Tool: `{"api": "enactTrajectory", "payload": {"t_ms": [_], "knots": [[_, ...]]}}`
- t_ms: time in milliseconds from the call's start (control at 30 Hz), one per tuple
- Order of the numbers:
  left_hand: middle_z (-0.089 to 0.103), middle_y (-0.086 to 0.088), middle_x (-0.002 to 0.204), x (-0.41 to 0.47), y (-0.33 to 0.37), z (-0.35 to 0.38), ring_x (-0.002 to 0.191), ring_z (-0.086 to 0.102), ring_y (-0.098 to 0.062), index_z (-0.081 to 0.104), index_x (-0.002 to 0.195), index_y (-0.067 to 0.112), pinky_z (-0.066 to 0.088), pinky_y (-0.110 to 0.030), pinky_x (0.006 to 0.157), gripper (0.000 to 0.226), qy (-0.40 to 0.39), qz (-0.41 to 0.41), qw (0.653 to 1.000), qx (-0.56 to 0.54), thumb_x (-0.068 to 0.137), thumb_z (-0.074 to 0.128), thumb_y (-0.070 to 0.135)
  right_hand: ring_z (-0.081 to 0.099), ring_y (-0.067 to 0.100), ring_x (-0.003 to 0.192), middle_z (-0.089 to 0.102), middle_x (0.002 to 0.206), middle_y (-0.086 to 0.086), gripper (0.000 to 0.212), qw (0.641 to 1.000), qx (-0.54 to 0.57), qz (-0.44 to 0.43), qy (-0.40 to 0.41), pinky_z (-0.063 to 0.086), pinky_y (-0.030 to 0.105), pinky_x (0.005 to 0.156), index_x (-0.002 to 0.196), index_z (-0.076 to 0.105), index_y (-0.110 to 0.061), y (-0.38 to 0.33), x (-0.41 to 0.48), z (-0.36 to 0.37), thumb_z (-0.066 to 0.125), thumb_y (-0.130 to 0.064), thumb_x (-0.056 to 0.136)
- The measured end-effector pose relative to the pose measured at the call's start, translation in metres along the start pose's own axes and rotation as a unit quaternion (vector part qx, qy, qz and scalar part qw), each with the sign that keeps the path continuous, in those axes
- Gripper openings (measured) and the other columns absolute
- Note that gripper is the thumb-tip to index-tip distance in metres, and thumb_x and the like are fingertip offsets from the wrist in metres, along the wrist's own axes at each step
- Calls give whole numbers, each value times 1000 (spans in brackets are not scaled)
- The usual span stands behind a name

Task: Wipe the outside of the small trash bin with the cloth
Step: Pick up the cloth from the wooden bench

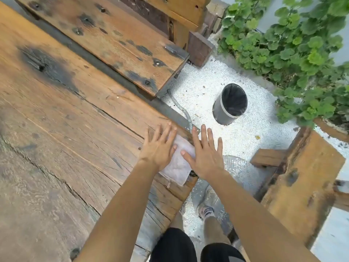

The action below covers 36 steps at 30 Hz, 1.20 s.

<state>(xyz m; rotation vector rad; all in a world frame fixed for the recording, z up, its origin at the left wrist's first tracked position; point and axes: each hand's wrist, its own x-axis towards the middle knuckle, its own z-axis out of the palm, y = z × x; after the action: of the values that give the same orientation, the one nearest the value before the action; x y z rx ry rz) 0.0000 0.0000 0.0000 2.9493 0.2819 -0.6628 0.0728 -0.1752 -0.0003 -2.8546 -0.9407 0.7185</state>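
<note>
A small dark round trash bin [224, 110] stands upright on white gravel, beyond the table's corner. A pale folded cloth [179, 163] lies flat on the wooden table [75, 129] near its right edge. My left hand [160, 146] is spread flat with its fingers apart, covering the cloth's left side. My right hand [205, 154] is also flat and spread, over the cloth's right edge and the table's rim. Neither hand grips the cloth. The bin is about an arm's length past both hands.
A wooden bench [113, 38] runs along the table's far side. Another weathered bench [306, 182] stands at the right. Green leafy plants [294, 53] grow behind the bin. A grey hose [181, 110] lies on the gravel by the table corner. My legs and shoes [206, 212] show below.
</note>
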Motion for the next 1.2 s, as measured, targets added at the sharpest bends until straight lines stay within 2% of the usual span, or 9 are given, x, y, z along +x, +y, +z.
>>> {"api": "enactTrajectory", "payload": {"t_ms": [167,367,467,567,633,733,933,1033,1200], "knots": [[5,-6,172,12,-2,6,156,6,-34,1,163,12,9,-61,121,62,-9,12,999,35,108,26,25,-8,28,159,-11,172,11,78,999,-5,48,-13,-1,58,125,164,2,-16,-6,-5,20,18,-62,103],[56,-5,134,21,-6,-1,128,50,-29,53,142,18,28,-44,114,52,60,25,998,-19,91,50,9,-4,30,159,-1,173,13,50,998,10,60,-10,-5,53,125,157,35,-16,-2,-1,19,36,-31,109],[64,-8,116,25,-11,-12,110,60,-32,68,120,13,41,-40,99,29,59,-11,979,-194,92,60,16,13,29,158,23,170,11,42,997,53,61,14,-3,50,126,147,52,-15,0,-1,10,46,-26,107],[68,-16,89,24,-13,-32,84,64,-31,66,98,3,51,-45,80,21,14,-83,882,-464,92,71,22,55,31,130,66,134,12,28,971,209,102,49,26,42,117,127,66,-13,10,0,-6,56,-22,102],[67,-14,80,24,-9,-49,74,63,-25,64,95,0,51,-40,71,25,6,-100,822,-560,93,74,23,65,29,100,74,106,9,19,935,320,141,62,44,33,87,114,69,-16,18,1,-24,62,-26,99],[63,2,68,27,4,-78,60,59,-9,63,90,8,46,-23,56,14,12,-77,768,-636,95,71,18,64,17,86,73,92,-7,4,887,424,164,87,42,24,69,97,70,-31,34,5,-51,70,-28,94],[74,-5,87,50,36,-132,80,69,-16,65,102,6,53,-35,71,22,50,-44,709,-702,97,68,27,72,19,99,81,100,3,9,686,706,142,104,57,32,90,100,79,-16,77,8,-111,76,-16,92],[73,8,79,59,62,-164,74,71,-9,58,101,7,55,-28,60,29,39,-15,689,-724,97,67,35,70,24,108,79,108,10,37,615,780,87,74,57,29,89,108,79,-6,104,7,-144,83,-32,82],[72,-7,91,83,120,-214,86,72,-22,61,100,17,60,-34,68,19,-25,47,590,-806,94,71,32,60,35,128,64,136,24,86,497,867,-15,-35,49,40,104,131,65,4,155,8,-195,92,-48,68]]}}
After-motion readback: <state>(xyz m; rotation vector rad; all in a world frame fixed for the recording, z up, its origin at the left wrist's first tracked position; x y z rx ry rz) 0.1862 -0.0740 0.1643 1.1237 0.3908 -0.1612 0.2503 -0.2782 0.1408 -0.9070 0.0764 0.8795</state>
